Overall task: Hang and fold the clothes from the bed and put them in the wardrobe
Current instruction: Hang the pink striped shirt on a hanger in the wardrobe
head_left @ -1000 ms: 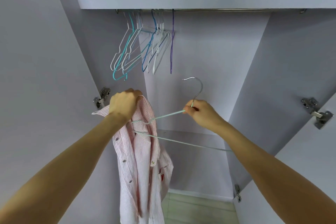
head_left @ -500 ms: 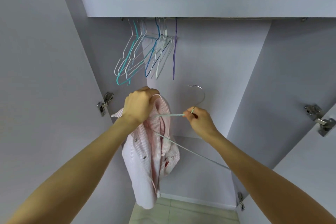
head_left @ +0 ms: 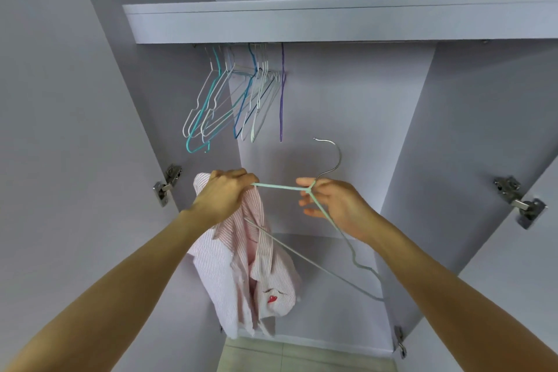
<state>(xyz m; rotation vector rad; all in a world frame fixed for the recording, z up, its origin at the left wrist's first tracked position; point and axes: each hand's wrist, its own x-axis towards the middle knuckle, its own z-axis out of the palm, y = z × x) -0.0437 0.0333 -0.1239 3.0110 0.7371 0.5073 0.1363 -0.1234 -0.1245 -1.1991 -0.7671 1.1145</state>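
Since half a second ago the left hand (head_left: 225, 195) has drawn away toward 9 o'clock while the right hand (head_left: 329, 202) has loosened, its lower fingers now fanned out. Nearest the camera, two bare forearms reach up from 7 and 5 o'clock into the open wardrobe (head_left: 471, 130). At centre, the left hand's fingers are curled tight round the gathered shoulder of a pink striped shirt (head_left: 256, 275) and the left arm of a mint wire hanger (head_left: 279, 187); the right hand pinches the hanger's neck between thumb and forefinger, its other fingers spread and holding nothing. The shirt hangs bunched below the left hand, toward 6 o'clock, a red heart motif on its front, only one shoulder threaded; the hanger's right arm and bottom bar slant bare toward 4 o'clock. Farther back, at 11 o'clock, a cluster of empty wire hangers (head_left: 235, 106) dangles from the rail beneath the wardrobe shelf (head_left: 332, 21). By the look of it, the job is barely begun: this shirt needs its second shoulder seated and hooking onto the rail, and no garment is yet hung inside.
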